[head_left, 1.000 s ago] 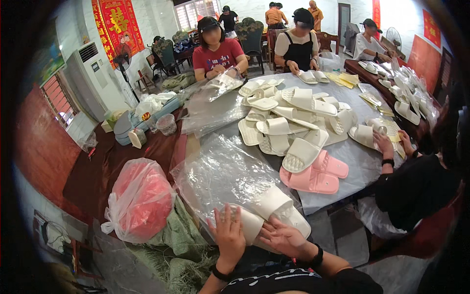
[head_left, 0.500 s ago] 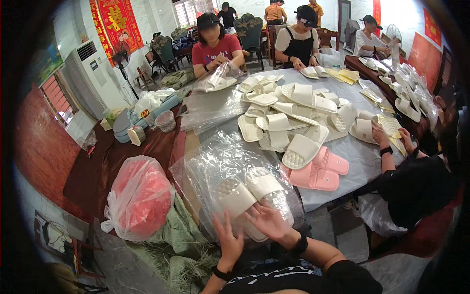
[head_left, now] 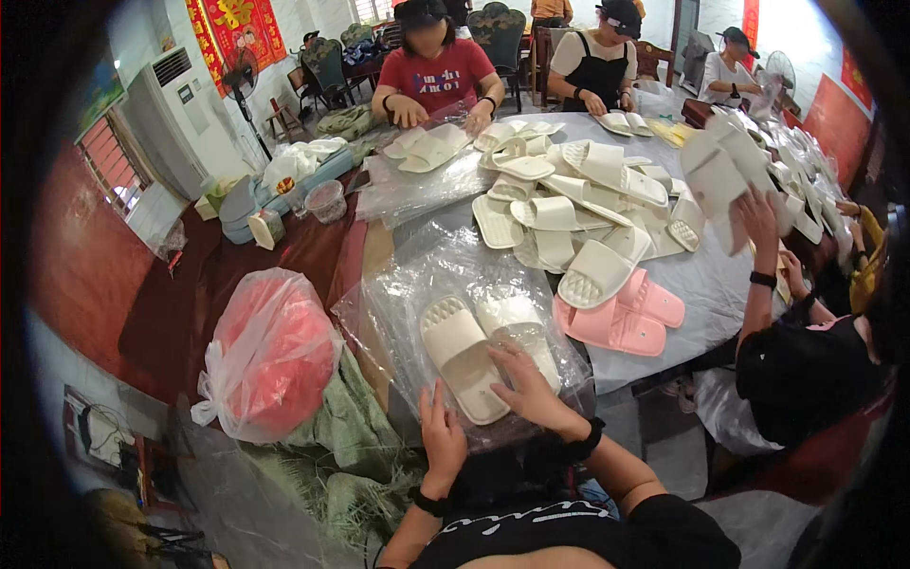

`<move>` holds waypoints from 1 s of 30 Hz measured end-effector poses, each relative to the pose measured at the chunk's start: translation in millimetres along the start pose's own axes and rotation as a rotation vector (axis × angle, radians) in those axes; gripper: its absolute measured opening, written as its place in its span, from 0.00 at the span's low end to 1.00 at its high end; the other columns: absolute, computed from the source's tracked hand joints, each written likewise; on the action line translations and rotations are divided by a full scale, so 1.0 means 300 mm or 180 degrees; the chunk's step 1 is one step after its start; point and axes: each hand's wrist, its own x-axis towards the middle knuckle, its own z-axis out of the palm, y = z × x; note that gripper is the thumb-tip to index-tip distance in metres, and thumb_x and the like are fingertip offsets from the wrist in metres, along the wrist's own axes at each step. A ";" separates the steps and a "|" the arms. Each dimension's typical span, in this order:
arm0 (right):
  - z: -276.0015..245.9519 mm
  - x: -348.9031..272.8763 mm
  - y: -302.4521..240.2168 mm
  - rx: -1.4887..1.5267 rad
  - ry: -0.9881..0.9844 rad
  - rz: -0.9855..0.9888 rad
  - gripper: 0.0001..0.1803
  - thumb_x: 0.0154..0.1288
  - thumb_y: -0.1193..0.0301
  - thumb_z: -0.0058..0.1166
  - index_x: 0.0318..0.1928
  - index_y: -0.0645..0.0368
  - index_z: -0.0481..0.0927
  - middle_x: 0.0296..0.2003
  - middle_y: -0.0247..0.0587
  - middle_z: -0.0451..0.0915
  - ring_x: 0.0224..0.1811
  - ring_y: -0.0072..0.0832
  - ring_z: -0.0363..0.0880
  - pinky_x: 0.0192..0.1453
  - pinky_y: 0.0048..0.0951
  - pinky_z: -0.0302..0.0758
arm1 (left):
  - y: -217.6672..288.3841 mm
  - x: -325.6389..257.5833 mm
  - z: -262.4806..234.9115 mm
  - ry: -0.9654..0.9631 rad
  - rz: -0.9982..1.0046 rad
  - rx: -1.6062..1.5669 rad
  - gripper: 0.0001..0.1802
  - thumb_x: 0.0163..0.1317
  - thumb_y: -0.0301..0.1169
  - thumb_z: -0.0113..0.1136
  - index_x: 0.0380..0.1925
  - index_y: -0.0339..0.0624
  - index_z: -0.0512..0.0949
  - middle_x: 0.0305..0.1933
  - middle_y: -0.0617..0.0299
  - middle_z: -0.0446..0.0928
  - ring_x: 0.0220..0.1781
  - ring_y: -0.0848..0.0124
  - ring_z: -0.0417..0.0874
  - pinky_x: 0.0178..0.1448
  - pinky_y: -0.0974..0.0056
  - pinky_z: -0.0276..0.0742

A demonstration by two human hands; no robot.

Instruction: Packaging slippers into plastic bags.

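A pair of cream slide slippers lies side by side before me, toes away from me, on clear plastic bags (head_left: pixel 403 284). The left slipper (head_left: pixel 457 346) looks bare; shiny film seems to cover part of the right slipper (head_left: pixel 512 315). My left hand (head_left: pixel 442 438) stands open by the left slipper's near outer edge, fingers pointing up, holding nothing. My right hand (head_left: pixel 531 387) reaches over the heel area of the pair, fingers stretched apart; whether it touches the slippers or the film I cannot tell.
A pile of cream slippers (head_left: pixel 583 213) covers the table's middle, with pink slippers (head_left: pixel 621 318) at its near edge. A tied bag of pink contents (head_left: pixel 270 356) sits at left above a green woven sack (head_left: pixel 346 427). Co-workers sit across and at right, one raising cream slippers (head_left: pixel 716 175).
My right hand has turned from palm-up to palm-down over the pair. The film no longer seems to cover the left slipper. A co-worker at right has lifted slippers.
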 end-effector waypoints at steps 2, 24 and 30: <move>-0.013 -0.029 -0.033 -0.2799 -0.0241 -0.0369 0.36 0.51 0.63 0.63 0.62 0.45 0.67 0.65 0.59 0.56 0.69 0.53 0.51 0.69 0.56 0.50 | -0.018 0.004 0.002 0.0071 0.0165 0.0339 0.29 0.59 0.17 0.45 0.63 0.40 0.64 0.66 0.41 0.59 0.52 0.56 0.75 0.54 0.60 0.72; -0.016 -0.068 -0.038 -0.2716 -0.0481 -0.0634 0.39 0.46 0.68 0.62 0.63 0.46 0.66 0.66 0.54 0.56 0.68 0.52 0.54 0.69 0.55 0.51 | 0.037 -0.015 -0.076 -0.0316 -0.0083 -0.0741 0.34 0.49 0.09 0.39 0.56 0.45 0.74 0.50 0.45 0.73 0.44 0.60 0.80 0.49 0.64 0.75; -0.114 -0.120 -0.020 -0.2762 -0.0929 0.0074 0.41 0.44 0.71 0.63 0.63 0.43 0.66 0.70 0.57 0.44 0.72 0.56 0.41 0.70 0.56 0.49 | 0.062 -0.013 -0.075 -0.0502 -0.0239 -0.1156 0.33 0.50 0.07 0.35 0.54 0.41 0.76 0.49 0.48 0.76 0.40 0.65 0.83 0.44 0.67 0.80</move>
